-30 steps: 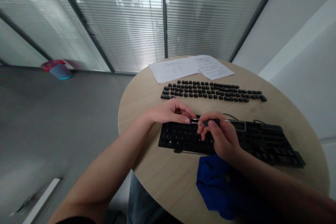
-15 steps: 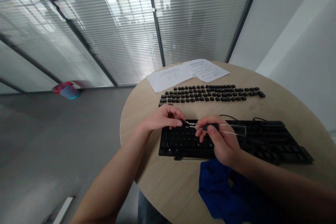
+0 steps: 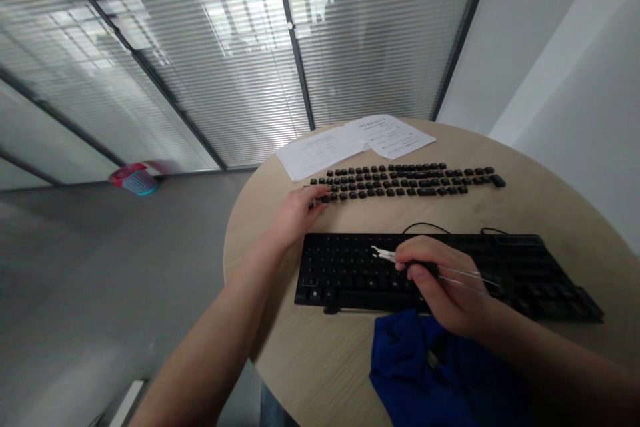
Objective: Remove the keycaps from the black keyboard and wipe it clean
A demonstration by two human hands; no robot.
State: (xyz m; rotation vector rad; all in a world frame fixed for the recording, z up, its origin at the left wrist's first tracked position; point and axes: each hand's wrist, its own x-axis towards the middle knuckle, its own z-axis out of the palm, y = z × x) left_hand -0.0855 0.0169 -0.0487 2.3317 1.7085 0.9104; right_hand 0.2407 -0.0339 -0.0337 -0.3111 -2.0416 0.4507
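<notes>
At the left end of the rows of loose black keycaps [image 3: 370, 185], my left hand [image 3: 296, 215] is closed, its thumb and fingers around a keycap [image 3: 325, 199] down on the table. Part of the row's end is hidden by these fingers. My right hand [image 3: 445, 277] grips a keycap puller [image 3: 423, 269] by its dark handle. The puller's wire tips point left above the black keyboard [image 3: 350, 280], with nothing between them; its wire loop extends behind the hand. Many keys are in place on the keyboard's left part, while its upper rows look bare of caps.
Printed papers [image 3: 320, 152] lie at the back of the round wooden table [image 3: 270, 240]. Blue cloth [image 3: 400, 367] is bunched at the front edge, below my right forearm. A cable [image 3: 425, 224] loops behind the keyboard. A basket [image 3: 137, 181] stands on the floor at left.
My left hand has moved from the puller's tips, carrying a keycap, up and left to the keycap rows. My right hand has shifted slightly right and down, still holding the puller.
</notes>
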